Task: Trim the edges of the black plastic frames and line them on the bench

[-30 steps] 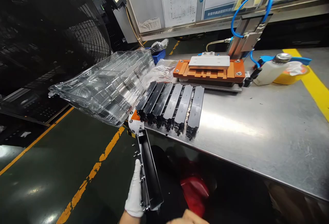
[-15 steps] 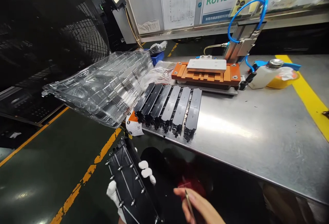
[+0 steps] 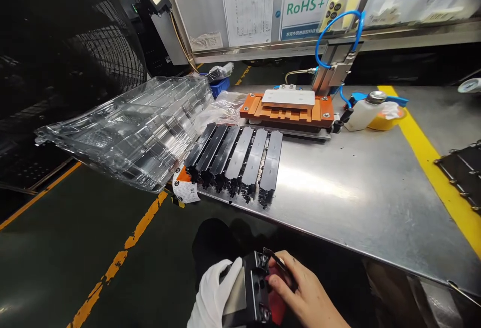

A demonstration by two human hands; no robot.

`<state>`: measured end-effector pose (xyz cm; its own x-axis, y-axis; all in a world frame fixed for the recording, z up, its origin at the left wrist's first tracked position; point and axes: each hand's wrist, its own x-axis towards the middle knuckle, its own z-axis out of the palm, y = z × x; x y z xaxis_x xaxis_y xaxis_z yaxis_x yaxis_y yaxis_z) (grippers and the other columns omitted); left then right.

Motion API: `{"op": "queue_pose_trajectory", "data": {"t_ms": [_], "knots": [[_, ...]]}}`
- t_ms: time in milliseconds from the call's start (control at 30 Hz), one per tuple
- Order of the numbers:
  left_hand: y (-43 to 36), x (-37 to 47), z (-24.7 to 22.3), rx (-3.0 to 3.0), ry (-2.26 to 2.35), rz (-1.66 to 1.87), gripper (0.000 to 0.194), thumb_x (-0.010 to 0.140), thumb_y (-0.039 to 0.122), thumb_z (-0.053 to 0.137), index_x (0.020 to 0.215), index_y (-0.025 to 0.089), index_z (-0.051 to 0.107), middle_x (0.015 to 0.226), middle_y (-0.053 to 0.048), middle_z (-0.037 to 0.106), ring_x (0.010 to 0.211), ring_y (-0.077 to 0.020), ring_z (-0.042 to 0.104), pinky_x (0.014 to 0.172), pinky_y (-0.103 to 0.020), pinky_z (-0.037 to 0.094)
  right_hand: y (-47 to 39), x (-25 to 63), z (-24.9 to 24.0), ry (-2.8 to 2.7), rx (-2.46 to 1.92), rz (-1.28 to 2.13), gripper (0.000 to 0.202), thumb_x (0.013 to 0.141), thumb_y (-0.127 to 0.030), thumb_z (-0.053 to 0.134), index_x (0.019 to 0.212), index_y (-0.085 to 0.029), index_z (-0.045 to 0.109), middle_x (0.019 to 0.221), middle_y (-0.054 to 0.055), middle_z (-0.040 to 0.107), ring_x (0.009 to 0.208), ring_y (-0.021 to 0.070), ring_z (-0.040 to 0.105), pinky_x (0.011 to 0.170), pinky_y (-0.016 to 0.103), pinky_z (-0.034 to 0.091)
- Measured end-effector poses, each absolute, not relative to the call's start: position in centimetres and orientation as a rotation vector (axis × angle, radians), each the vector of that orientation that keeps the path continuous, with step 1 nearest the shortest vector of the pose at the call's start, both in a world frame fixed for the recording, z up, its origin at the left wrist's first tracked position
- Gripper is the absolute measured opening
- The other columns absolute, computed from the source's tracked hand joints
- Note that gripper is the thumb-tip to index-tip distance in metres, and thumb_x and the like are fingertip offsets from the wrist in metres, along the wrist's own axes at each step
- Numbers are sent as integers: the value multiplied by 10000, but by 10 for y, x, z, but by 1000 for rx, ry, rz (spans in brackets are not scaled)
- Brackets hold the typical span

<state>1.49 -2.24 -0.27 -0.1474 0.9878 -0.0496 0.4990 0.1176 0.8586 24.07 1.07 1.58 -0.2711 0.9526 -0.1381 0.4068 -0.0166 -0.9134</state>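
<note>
A black block-shaped part (image 3: pixel 250 288) with a pale panel is at the bottom centre, in front of the table edge. My left hand (image 3: pixel 216 293), in a white glove, is wrapped round its left side. My bare right hand (image 3: pixel 295 288) is at the part's right end, its fingers closed on a slim dark tool (image 3: pixel 278 260) whose tip reaches the part's top right corner. Several long black parts (image 3: pixel 251 155) lie side by side on the metal table (image 3: pixel 330 192).
An orange fixture (image 3: pixel 287 110) with a metal column stands behind the black parts. Clear plastic trays (image 3: pixel 131 127) are at the left. A white bottle (image 3: pixel 363 112) and yellow tape roll (image 3: pixel 387 120) stand right of it. Another black part (image 3: pixel 464 172) is at the right edge.
The black part has turned and moved right, its end now facing my right hand. My right hand has come up against it with the tool. The view has shifted to the right.
</note>
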Motion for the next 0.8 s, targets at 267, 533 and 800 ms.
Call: {"op": "queue_pose_trajectory", "data": {"t_ms": [267,533,800], "knots": [[-25,-11,-23,2254,1670,446,598,839,171,506,1412,339,485,1239,-72,637,1101,-265,636,911,-379,554,9,237,9,-1868,-1423,1007,431,966,-571,411,697,-236,455,674,-47,532,610,118,557,579,219,407],[-23,7,-15,2308,1819,311,533,836,118,487,1333,282,588,1157,-103,666,1045,-266,660,881,-389,565,7,238,13,-1747,-1347,1193,423,1023,-494,255,786,-256,511,756,-31,586,696,131,596,662,233,457],[-29,2,-14,2140,1731,380,636,818,227,591,1438,275,459,1271,-127,610,1136,-288,629,950,-408,542,-1,235,3,-1804,-1367,1101,349,1023,-434,301,849,-272,556,778,-15,580,725,159,589,699,268,475]]}}
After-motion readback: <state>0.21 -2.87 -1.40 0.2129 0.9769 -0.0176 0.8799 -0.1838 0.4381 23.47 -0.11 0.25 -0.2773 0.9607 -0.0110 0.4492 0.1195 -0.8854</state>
